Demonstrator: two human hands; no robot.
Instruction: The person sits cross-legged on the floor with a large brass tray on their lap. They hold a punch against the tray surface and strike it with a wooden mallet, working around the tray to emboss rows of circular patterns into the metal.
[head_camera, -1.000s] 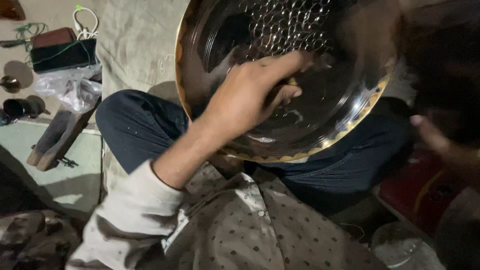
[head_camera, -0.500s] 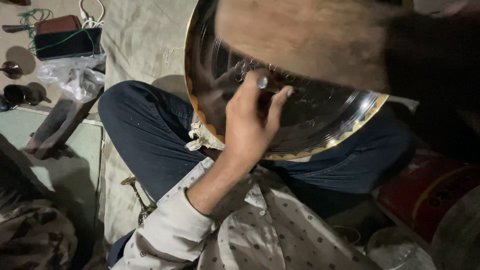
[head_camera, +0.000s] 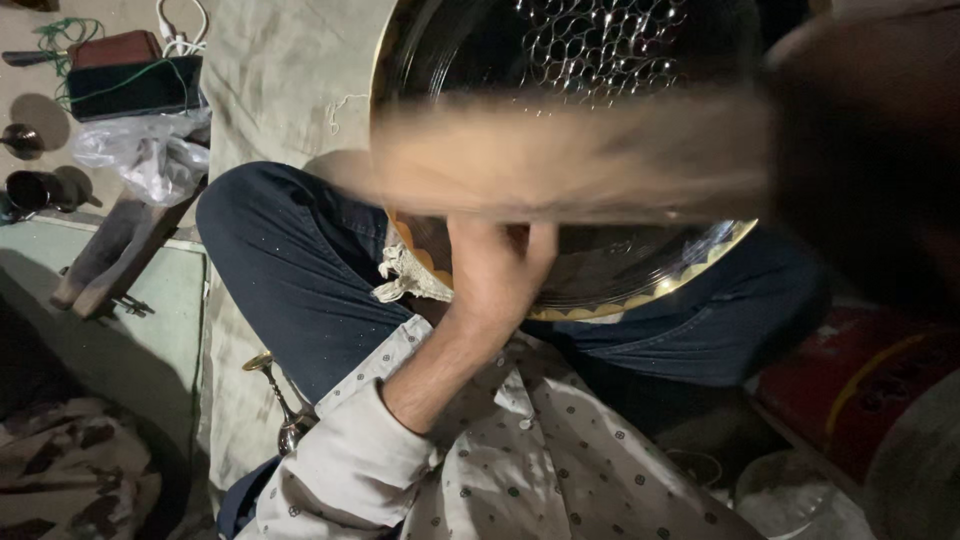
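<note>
On the lap, a big round metal tray (head_camera: 640, 270) is resting tilted, its rim facing the left hand (head_camera: 495, 270), which is pressing against the lower inner face, grip unclear behind a blurred streak, while the right hand is not showing.

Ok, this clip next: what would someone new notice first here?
The big shiny metal tray with a gold scalloped rim fills the top centre, resting on the person's lap. A blurred arm sweeps across it, while the left hand sits at its lower edge. A clear plastic bag lies far left.
</note>
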